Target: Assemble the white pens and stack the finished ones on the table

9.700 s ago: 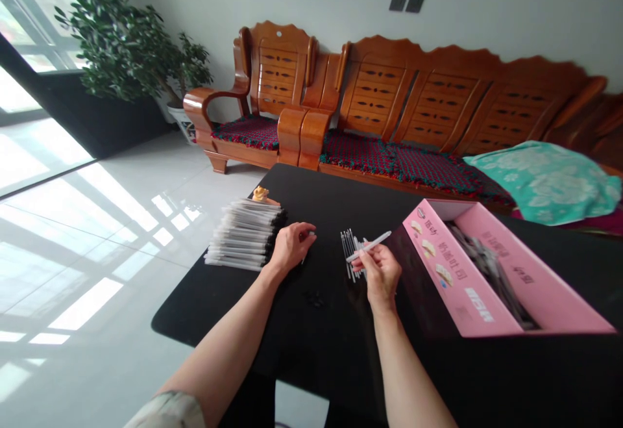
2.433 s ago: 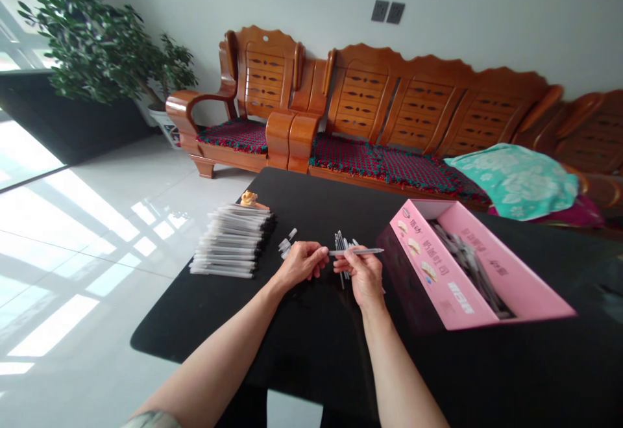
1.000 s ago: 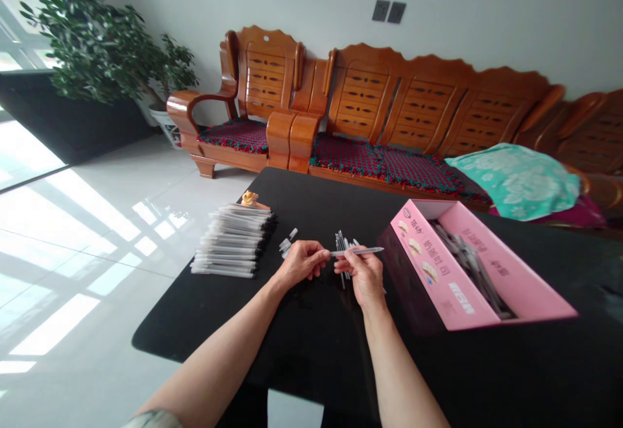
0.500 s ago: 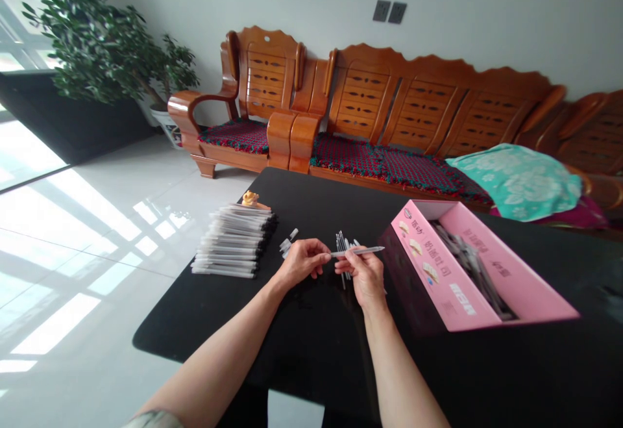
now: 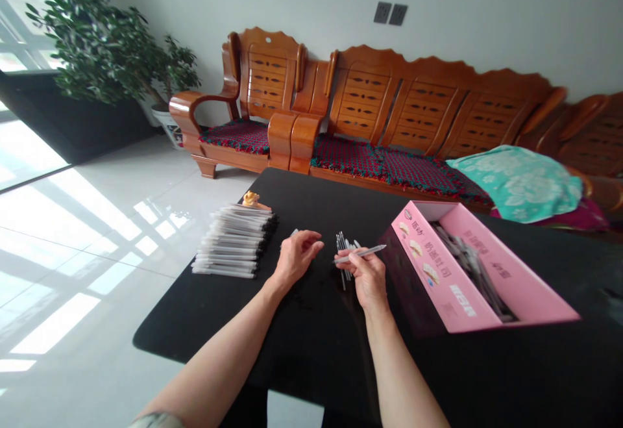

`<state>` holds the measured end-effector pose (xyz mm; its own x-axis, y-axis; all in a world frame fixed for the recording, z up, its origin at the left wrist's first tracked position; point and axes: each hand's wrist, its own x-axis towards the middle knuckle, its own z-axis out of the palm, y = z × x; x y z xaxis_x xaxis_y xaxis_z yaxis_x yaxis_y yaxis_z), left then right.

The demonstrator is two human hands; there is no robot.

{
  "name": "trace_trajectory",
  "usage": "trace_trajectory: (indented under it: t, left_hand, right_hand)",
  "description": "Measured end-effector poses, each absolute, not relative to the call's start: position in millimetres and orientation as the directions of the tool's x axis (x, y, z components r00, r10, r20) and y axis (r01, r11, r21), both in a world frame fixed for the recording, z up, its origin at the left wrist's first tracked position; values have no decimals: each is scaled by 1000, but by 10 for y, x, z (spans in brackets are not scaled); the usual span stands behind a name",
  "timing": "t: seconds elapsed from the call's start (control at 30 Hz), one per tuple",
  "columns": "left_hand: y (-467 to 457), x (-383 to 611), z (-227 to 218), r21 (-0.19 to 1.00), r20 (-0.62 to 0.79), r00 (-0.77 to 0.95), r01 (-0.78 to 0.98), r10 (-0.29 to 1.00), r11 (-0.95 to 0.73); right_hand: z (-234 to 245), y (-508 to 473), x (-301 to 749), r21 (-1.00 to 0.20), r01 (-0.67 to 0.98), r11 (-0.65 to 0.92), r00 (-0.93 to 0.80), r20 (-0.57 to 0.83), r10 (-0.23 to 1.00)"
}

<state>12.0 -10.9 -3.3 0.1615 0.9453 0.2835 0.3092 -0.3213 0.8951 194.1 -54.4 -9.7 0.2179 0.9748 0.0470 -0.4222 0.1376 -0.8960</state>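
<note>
My right hand [image 5: 366,276] pinches a slim clear pen [image 5: 364,252] that points right and slightly up. Just behind it, a small bunch of thin refills [image 5: 342,246] lies on the black table [image 5: 311,324]. My left hand [image 5: 294,256] hovers to the left of the pen, apart from it, with thumb and forefinger pinched together; what they hold is too small to see. A small clear cap [image 5: 294,232] peeks out behind the left hand. Further left lies a neat stack of white pens [image 5: 234,239].
An open pink box [image 5: 470,285] with dark slim items inside stands to the right of my hands. A small orange figurine [image 5: 250,199] sits behind the pen stack. Wooden armchair [image 5: 253,103] and bench [image 5: 438,123] stand beyond the table, and a plant [image 5: 107,45] at far left.
My left hand has let go of the pen's left end and drawn back to the left over the loose caps. The right hand keeps the pen, now tilted slightly upward.
</note>
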Motion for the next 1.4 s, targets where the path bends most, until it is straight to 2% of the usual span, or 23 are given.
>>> trace_trajectory:
  t: [0.03, 0.1, 0.23, 0.37, 0.5, 0.57, 0.67, 0.73, 0.8, 0.9, 0.97, 1.03, 1.2, 1.4]
  left_hand:
    - [-75, 75, -31, 831, 370, 81, 416, 926, -369]
    - [3, -21, -50, 680, 482, 25, 620, 876, -392]
    - [137, -138, -141, 454, 454, 63, 842, 889, -291]
    - [194, -131, -202, 373, 368, 91, 897, 925, -237]
    - [207, -109, -211, 408, 351, 87, 882, 932, -236]
    - [211, -108, -204, 487, 374, 69, 834, 925, -259]
    - [206, -97, -174, 688, 397, 17, 656, 918, -309]
    - [186, -74, -141, 839, 356, -5, 442, 934, -317]
    - [153, -36, -102, 951, 279, 8, 139, 960, -277]
    - [91, 25, -44, 947, 153, 73, -295, 986, -125]
    - [52, 54, -13, 900, 95, 121, -435, 988, -33]
    - [21, 72, 5, 876, 60, 167, -482, 984, 28]
    - [-20, 98, -10, 876, 0, 244, -468, 970, 118]
    - [-47, 117, -29, 891, -27, 286, -428, 958, 153]
  right_hand:
    - [-93, -550, 1947, -895, -425, 135, 198, 54, 979]
    - [-90, -562, 1947, -902, -416, 118, 151, 60, 987]
    - [-99, -571, 1920, -928, -360, 90, 113, 52, 992]
    - [-89, -580, 1906, -940, -338, 53, 104, 18, 994]
    - [-18, -614, 1907, -940, -342, 14, 58, -7, 998]
    - [20, -630, 1905, -933, -360, 16, 35, 4, 999]
    - [21, -629, 1909, -922, -385, 34, 41, 20, 999]
    - [-17, -611, 1922, -913, -406, 31, 39, 17, 999]
    - [-60, -590, 1941, -898, -439, 24, 18, 18, 1000]
    - [-83, -573, 1965, -863, -503, 53, 13, 54, 998]
    - [-67, -575, 1973, -849, -523, 78, 42, 66, 997]
    - [-47, -579, 1975, -847, -523, 94, 79, 62, 995]
    - [-49, -562, 1979, -846, -506, 167, 191, 79, 978]
    - [-72, -549, 1995, -846, -515, 138, 258, 1, 966]
